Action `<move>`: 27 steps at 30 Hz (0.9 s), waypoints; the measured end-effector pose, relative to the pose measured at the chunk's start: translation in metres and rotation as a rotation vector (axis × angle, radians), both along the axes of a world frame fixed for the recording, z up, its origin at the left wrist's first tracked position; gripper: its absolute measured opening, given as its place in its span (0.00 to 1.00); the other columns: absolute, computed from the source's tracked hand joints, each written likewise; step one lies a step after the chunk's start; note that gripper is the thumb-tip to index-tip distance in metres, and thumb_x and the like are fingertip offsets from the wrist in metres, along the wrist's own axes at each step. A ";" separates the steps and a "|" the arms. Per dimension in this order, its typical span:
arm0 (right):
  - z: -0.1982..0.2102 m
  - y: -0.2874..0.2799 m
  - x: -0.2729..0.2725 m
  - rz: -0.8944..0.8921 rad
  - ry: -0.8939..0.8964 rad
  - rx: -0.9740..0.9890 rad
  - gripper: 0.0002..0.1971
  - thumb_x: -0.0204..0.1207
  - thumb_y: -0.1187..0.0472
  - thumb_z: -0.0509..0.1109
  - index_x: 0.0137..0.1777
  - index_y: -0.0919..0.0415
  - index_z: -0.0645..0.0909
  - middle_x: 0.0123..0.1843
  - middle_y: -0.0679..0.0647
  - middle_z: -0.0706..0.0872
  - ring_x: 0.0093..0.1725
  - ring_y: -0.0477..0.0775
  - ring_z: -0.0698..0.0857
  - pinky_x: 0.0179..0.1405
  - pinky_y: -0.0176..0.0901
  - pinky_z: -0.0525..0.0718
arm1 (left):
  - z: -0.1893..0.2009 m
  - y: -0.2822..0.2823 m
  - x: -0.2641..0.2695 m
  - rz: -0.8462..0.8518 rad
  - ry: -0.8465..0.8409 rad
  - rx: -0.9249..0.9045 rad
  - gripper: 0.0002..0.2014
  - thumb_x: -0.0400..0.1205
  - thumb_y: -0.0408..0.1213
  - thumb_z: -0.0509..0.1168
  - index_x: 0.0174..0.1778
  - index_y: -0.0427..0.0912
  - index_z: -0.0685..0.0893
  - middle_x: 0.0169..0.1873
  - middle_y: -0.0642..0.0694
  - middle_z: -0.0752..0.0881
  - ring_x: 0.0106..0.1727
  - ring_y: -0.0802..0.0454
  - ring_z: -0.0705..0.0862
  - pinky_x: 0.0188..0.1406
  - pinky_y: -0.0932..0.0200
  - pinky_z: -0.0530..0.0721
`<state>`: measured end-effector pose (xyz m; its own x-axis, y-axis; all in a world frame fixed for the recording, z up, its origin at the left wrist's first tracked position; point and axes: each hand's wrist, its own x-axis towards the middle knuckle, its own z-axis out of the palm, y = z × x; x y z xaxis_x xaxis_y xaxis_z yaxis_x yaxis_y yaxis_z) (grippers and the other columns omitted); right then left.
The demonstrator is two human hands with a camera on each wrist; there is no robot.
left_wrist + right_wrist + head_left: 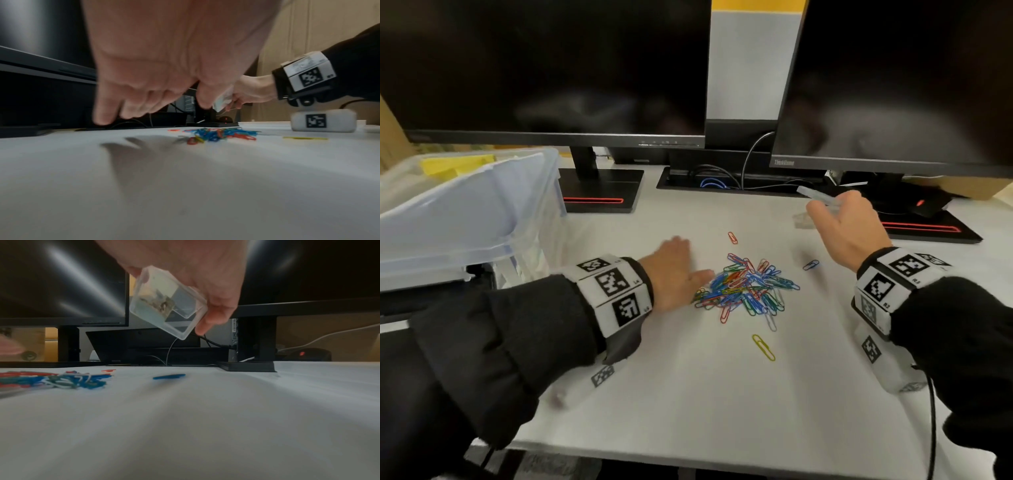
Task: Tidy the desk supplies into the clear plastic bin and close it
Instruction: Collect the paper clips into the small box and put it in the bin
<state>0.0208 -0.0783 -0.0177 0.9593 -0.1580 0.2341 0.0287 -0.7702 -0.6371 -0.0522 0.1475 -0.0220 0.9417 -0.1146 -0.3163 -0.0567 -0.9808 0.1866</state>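
A pile of coloured paper clips (746, 287) lies mid-desk, seen low and blurred in the wrist views (220, 134) (55, 378). Stray clips lie around it: red (732, 237), blue (811, 265) (169, 376), yellow (763, 347). My left hand (681, 263) (148, 104) hovers just left of the pile, fingers straight and empty, thumb near the clips. My right hand (839, 219) is raised at the back right and grips a small clear plastic box (822, 198) (167, 303), tilted. The big clear bin (527, 212) stands at the left with its lid (448, 219) lying slanted over it.
Two dark monitors (551, 68) (911, 85) stand on black bases (599, 192) (928, 229) along the back. A cable tray (722, 181) runs between them, and a black mouse (928, 205) sits at the right. A faint translucent piece (802, 220) lies under my right hand.
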 end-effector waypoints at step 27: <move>0.006 -0.007 0.015 0.003 -0.203 -0.090 0.14 0.73 0.80 0.52 0.45 0.58 0.66 0.46 0.59 0.72 0.39 0.58 0.71 0.28 0.40 0.67 | -0.001 -0.061 0.066 -0.467 -0.168 -0.174 0.18 0.84 0.44 0.57 0.68 0.44 0.79 0.66 0.44 0.80 0.67 0.47 0.77 0.67 0.58 0.73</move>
<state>0.0362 -0.0854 -0.0115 0.8917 -0.1245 0.4351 0.1518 -0.8234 -0.5467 0.0138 0.0865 -0.0229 0.8140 -0.5715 -0.1038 -0.5234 -0.7992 0.2955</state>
